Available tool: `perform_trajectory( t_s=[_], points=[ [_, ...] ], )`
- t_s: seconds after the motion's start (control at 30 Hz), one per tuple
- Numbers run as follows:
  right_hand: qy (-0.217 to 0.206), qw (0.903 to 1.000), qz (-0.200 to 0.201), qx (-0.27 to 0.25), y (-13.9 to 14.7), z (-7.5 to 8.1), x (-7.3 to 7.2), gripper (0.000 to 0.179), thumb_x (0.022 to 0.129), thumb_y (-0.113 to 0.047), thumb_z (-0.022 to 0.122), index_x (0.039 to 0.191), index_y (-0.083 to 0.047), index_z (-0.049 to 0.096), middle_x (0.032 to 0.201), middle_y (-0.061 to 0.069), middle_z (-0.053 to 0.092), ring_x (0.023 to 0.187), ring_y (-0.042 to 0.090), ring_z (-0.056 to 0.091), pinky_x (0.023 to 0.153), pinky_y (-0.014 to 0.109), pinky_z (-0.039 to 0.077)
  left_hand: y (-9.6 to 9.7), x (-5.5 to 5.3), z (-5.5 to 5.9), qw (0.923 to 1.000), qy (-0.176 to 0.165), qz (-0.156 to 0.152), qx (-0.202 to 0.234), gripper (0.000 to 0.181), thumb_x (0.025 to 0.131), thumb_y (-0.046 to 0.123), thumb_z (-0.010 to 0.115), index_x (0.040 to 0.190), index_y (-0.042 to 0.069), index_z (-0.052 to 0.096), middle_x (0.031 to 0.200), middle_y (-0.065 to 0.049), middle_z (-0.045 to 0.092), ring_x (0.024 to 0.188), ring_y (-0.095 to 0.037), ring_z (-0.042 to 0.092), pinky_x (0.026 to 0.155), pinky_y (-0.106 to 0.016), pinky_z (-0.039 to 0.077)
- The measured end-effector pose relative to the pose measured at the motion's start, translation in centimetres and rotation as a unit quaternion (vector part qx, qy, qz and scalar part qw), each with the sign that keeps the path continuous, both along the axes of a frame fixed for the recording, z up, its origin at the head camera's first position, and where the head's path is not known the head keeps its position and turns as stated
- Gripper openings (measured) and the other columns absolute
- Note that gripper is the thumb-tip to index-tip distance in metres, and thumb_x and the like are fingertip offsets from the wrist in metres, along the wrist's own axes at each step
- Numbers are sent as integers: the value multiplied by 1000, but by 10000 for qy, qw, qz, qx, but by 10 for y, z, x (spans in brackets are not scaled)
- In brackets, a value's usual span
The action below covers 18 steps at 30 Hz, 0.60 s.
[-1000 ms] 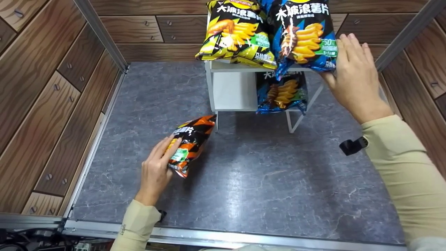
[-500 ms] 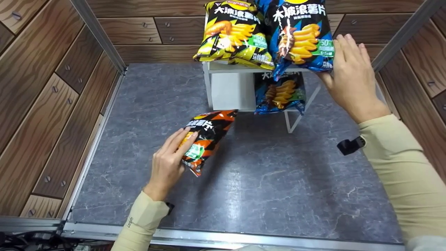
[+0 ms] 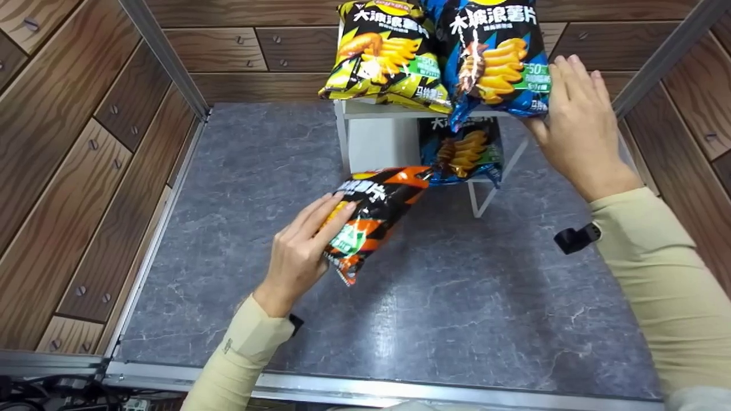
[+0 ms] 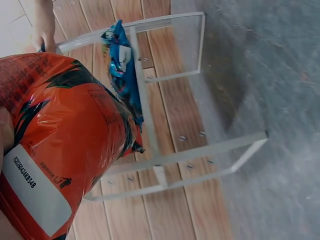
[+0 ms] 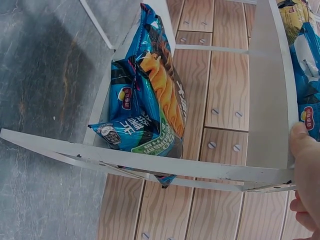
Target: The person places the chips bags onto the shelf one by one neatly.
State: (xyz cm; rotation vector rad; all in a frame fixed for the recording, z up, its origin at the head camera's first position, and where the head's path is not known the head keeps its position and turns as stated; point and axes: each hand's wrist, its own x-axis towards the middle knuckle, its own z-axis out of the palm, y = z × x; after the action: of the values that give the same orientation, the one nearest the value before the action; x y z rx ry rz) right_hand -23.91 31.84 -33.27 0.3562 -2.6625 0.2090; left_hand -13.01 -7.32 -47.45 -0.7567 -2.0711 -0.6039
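Observation:
My left hand [image 3: 300, 251] grips an orange and black chip bag [image 3: 380, 214] by its near left side, fingers across its front. The bag is tilted in front of the white shelf rack [image 3: 342, 134], its top corner overlapping the lower blue bag. In the left wrist view the back of the orange bag [image 4: 75, 120] fills the near left. My right hand [image 3: 585, 128] holds the rack's right front corner beside the upper blue chip bag [image 3: 497, 63]. In the right wrist view the thumb [image 5: 300, 137] lies at the upper shelf's edge, fingers curled on the other side.
A yellow chip bag [image 3: 388, 57] lies on the top shelf, left of the upper blue one. On the lower shelf, another blue chip bag [image 3: 462, 148] stands at the right beside bare white shelf [image 3: 382, 145]. Wood-patterned walls [image 3: 74, 171] and metal rails enclose the grey marbled surface [image 3: 457, 297].
My left hand has carried the orange chip bag rightward and slightly up, from left of the rack to the lower shelf's front. My right hand has stayed at the rack.

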Motion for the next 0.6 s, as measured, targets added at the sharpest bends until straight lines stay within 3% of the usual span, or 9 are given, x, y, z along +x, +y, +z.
perform_trajectory(
  t_s=[0.13, 0.4, 0.6],
  points=[
    [0, 10000, -9, -6, 0, 0, 0, 77, 98, -36, 61, 153, 5, 26, 160, 23, 27, 153, 35, 19, 127, 51, 8, 10, -9, 7, 9999, 92, -35, -60, 46, 93, 16, 69, 138, 19, 60, 136, -9, 63, 124, -26, 62, 92, -39, 58],
    [69, 10000, 1, -20, 0, -1, 0, 78, 96, -36, 63, 153, 5, 28, 160, 23, 29, 153, 34, 20, 127, 50, 10, 29, -31, 17, 9994, 334, -96, -19, 47, 92, 7, 67, 138, 16, 60, 137, -11, 62, 124, -29, 61, 91, -42, 59],
    [47, 10000, -1, -2, 0, 0, 1, 77, 97, -36, 62, 153, 5, 27, 160, 22, 28, 153, 34, 19, 127, 50, 9, 44, -47, 21, 9974, 671, 40, -244, 53, 92, -10, 53, 139, 14, 59, 138, -14, 61, 123, -32, 62, 96, -42, 57]
  ],
)
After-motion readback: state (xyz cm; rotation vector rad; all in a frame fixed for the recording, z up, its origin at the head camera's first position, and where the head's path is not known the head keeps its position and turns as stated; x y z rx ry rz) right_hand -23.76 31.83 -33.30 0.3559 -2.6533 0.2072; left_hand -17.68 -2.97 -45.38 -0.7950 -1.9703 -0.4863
